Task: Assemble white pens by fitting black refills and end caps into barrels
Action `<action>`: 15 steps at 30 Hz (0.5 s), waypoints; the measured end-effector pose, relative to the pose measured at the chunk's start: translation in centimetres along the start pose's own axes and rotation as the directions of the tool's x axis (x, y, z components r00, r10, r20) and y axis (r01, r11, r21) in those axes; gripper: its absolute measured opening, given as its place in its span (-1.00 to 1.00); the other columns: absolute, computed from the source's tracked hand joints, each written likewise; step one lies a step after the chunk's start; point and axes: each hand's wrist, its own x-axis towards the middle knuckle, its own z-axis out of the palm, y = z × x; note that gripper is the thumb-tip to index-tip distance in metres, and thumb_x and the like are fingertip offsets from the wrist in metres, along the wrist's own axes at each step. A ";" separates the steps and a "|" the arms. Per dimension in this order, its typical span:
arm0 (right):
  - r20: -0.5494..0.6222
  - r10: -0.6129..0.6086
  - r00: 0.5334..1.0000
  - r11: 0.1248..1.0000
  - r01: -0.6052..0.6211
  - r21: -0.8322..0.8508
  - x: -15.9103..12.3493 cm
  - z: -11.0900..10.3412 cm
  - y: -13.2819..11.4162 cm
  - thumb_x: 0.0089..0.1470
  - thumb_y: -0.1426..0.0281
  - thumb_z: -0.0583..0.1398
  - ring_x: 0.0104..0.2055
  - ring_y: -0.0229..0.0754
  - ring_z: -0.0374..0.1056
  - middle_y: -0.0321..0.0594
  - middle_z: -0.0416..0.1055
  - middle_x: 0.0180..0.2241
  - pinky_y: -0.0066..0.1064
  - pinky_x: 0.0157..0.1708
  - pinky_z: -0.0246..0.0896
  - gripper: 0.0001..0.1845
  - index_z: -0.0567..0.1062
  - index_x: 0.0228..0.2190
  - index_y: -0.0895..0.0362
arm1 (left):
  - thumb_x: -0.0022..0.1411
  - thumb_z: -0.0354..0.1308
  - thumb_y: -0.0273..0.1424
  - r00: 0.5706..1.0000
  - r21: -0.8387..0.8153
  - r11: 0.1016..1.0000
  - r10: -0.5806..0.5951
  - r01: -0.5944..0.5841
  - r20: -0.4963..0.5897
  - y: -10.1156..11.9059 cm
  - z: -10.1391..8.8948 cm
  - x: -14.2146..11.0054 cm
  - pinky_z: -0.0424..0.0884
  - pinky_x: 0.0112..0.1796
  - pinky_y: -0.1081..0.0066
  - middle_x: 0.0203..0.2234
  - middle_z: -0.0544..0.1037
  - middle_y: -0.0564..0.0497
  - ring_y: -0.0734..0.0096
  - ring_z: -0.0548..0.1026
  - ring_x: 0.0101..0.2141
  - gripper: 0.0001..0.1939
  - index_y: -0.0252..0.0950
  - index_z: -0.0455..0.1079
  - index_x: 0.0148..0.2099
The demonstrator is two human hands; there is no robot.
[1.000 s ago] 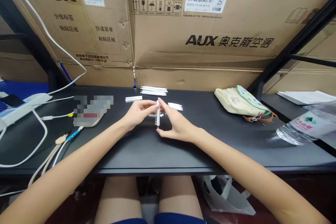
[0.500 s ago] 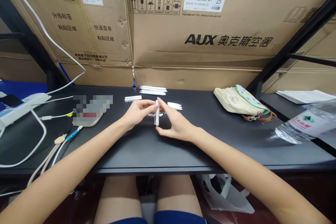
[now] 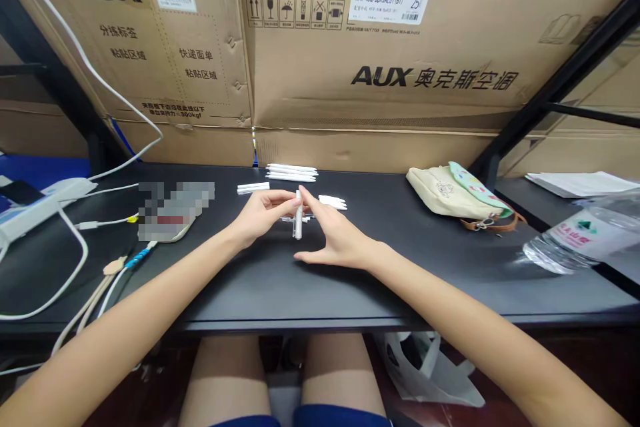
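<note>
A white pen (image 3: 299, 217) with a clip is pinched near its far end by the thumb and fingers of my left hand (image 3: 263, 217); its near end points toward me. My right hand (image 3: 345, 237) is spread around the pen, its index fingertip by the far end and its thumb apart from the near end. Beyond the hands lie several assembled-looking white pens (image 3: 293, 173). Short white tubes (image 3: 253, 188) rest to the left, and tapered white pen parts (image 3: 333, 202) to the right. Small clear pieces (image 3: 287, 219) lie partly hidden behind the hands.
On the black desk (image 3: 240, 293), a phone (image 3: 175, 213) with cables and a white power strip (image 3: 45, 207) occupy the left. A cream pouch (image 3: 445, 193) and a water bottle (image 3: 585, 233) lie right. Cardboard boxes (image 3: 310, 100) wall off the back.
My right thumb has come off the near end of the pen and moved slightly toward me. The left hand keeps its pinch, and the pen has barely shifted.
</note>
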 end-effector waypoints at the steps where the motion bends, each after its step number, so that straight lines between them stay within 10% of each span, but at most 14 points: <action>1: 0.005 0.001 1.000 1.000 -0.001 -0.008 0.0 0.0 0.0 -0.07 0.27 0.26 0.07 0.07 0.23 0.12 0.17 0.11 -0.04 0.00 0.22 0.12 -0.35 0.26 0.16 | 0.00 0.27 -0.19 1.000 0.003 1.000 0.002 -0.003 0.001 0.0 0.0 0.0 0.43 -0.16 0.30 -0.31 0.60 -0.11 0.26 0.55 -0.27 -0.62 -0.36 0.52 -0.19; 15: 0.011 0.027 1.000 1.000 -0.027 -0.007 0.0 -0.2 -0.2 -0.14 0.25 0.32 0.08 0.07 0.23 0.11 0.11 0.16 -0.04 0.01 0.19 0.21 -0.39 0.26 0.11 | 0.02 0.27 -0.21 1.000 -0.002 1.000 0.017 -0.017 0.008 -0.1 -0.1 -0.1 0.44 -0.15 0.28 -0.31 0.60 -0.11 0.22 0.55 -0.24 -0.64 -0.35 0.52 -0.20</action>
